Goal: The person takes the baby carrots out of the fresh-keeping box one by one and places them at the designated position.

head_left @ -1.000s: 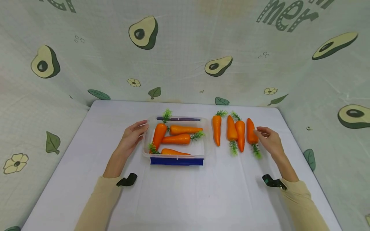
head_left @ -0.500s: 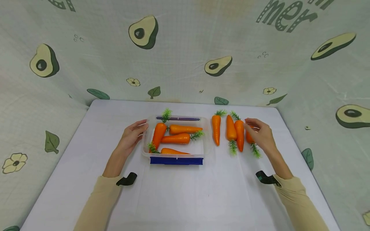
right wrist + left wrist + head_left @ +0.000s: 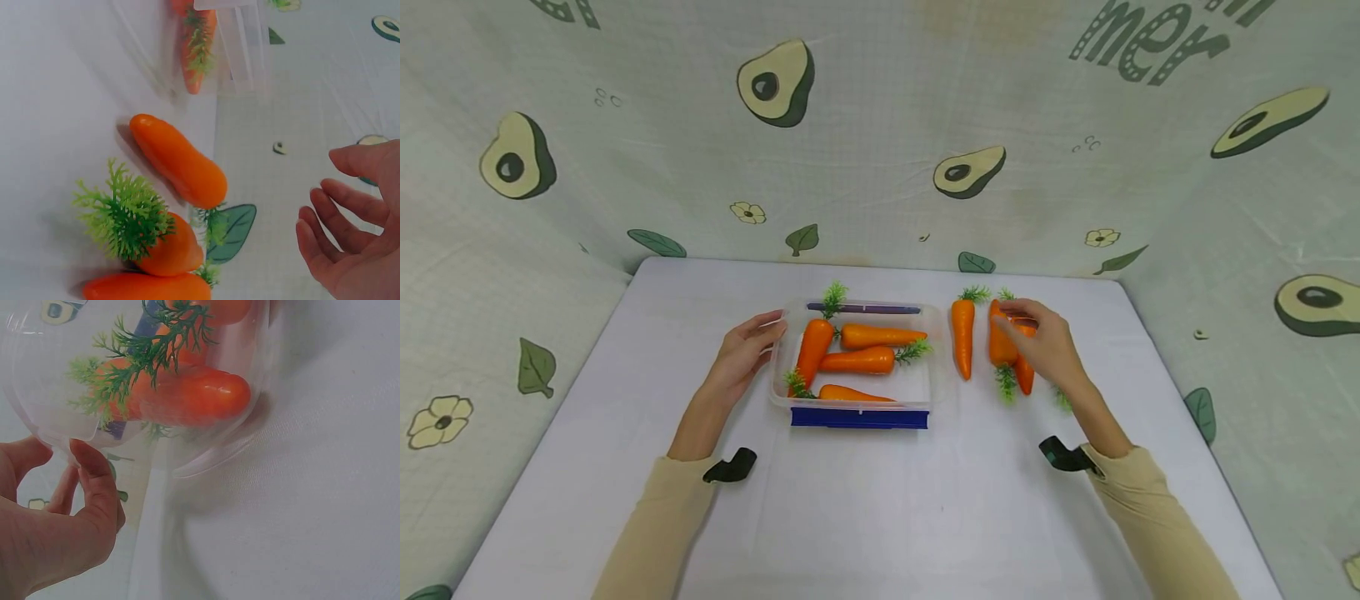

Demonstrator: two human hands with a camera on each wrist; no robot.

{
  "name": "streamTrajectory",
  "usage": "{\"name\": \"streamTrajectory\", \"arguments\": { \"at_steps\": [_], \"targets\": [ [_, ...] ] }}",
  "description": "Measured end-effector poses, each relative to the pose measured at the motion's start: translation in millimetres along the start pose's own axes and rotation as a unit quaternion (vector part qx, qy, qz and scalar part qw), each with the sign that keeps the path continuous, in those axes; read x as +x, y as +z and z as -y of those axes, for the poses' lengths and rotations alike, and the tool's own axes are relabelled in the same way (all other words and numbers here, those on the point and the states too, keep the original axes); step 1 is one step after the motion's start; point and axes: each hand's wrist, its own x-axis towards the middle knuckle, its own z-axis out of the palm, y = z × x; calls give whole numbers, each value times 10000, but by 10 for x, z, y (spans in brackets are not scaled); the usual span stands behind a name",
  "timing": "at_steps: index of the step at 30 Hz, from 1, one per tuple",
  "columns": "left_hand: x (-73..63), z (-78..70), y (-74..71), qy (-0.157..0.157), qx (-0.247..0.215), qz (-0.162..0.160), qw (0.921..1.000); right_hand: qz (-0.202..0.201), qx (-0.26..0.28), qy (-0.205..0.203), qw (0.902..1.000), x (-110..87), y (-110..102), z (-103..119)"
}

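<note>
A clear plastic container [image 3: 859, 406] with blue latches holds several orange toy carrots [image 3: 880, 337] with green leafy tops. My left hand [image 3: 745, 358] pinches its left rim between thumb and fingers, seen closely in the left wrist view. To the container's right, more carrots lie on the table: one apart [image 3: 962, 337], then a pair close together, whose left carrot [image 3: 1002, 343] has its top toward me. Over this pair hovers my right hand [image 3: 1047, 343], its fingers loosely bent around nothing in the right wrist view. It hides most of a further carrot, whose leaves [image 3: 1063, 400] show.
A white-covered table [image 3: 865, 508] carries everything. Behind it and at both sides hangs a pale cloth [image 3: 865, 208] printed with avocados and leaves. The container's blue front latch [image 3: 859, 418] hangs outward toward me.
My right hand has moved left from beside the rightmost carrot, passing over it to the pair. The left hand, container and carrots have stayed in place.
</note>
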Motion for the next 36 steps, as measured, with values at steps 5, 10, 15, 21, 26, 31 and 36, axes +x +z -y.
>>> {"name": "streamTrajectory", "arguments": {
  "at_steps": [5, 10, 15, 21, 26, 31, 36],
  "targets": [
    [4, -1, 3, -21, 11, 4, 10000, 108, 27, -96, 9999, 31, 89, 111],
    [2, -5, -6, -54, 52, -7, 10000, 316, 67, -172, 9993, 57, 186, 230],
    [8, 2, -15, -32, 35, 7, 10000, 394, 54, -465, 9981, 100, 296, 301],
    [11, 5, -8, 15, 21, 27, 10000, 555, -33, -662, 9963, 139, 425, 385],
    [6, 2, -3, 52, 43, 49, 10000, 702, -4, -818, 9942, 157, 528, 431],
    [11, 7, 1, 82, 14, 64, 9999, 798, 89, -1033, 9914, 175, 634, 483],
    [14, 5, -1, 67, -40, 74, 9999, 1066, 280, -1168, 9870, 200, 755, 510]
  ]
}}
